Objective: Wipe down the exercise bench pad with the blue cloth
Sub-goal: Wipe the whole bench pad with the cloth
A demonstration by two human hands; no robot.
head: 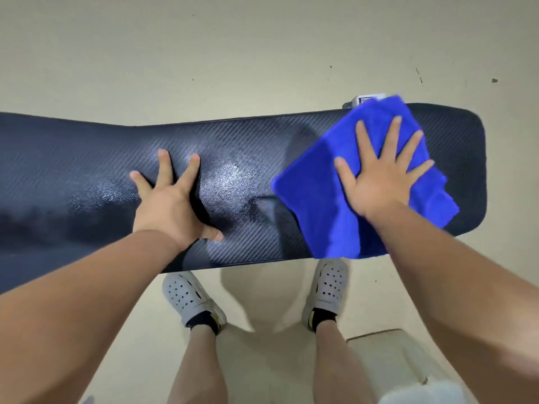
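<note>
A long black bench pad (87,158) with a woven texture runs across the view from left to right. The blue cloth (315,199) lies spread on its right part, overhanging the near edge. My right hand (382,173) presses flat on the cloth with fingers spread. My left hand (172,199) rests flat on the bare pad near the middle, fingers apart, holding nothing. A damp sheen shows on the pad between the two hands.
My two feet in grey perforated clogs (192,298) stand on the pale floor just in front of the bench. A small grey part of the bench frame (361,100) pokes out behind the cloth. A pale box-like object (388,351) sits at the lower right.
</note>
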